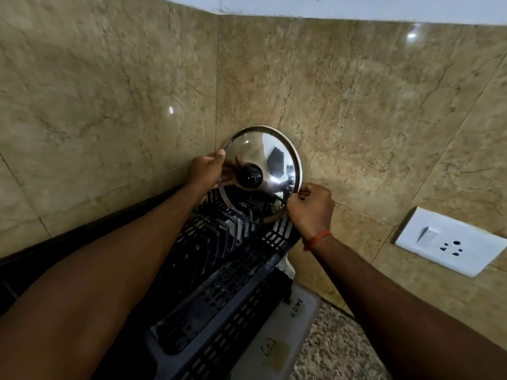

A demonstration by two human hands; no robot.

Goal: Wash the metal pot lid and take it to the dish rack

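The shiny metal pot lid (270, 154) with a black knob stands almost upright, its top side facing me, at the far end of the black dish rack (219, 272) close to the wall corner. My left hand (204, 171) grips its left rim with the thumb over the edge. My right hand (311, 208) pinches the lower right rim. I cannot tell whether the lid's bottom edge rests in the rack's slots.
Beige marble tiles (109, 105) close in behind and to the right. A white switch and socket plate (450, 241) sits on the right wall. Under the rack lies a grey drip tray (285, 333) on a speckled granite counter (334, 352).
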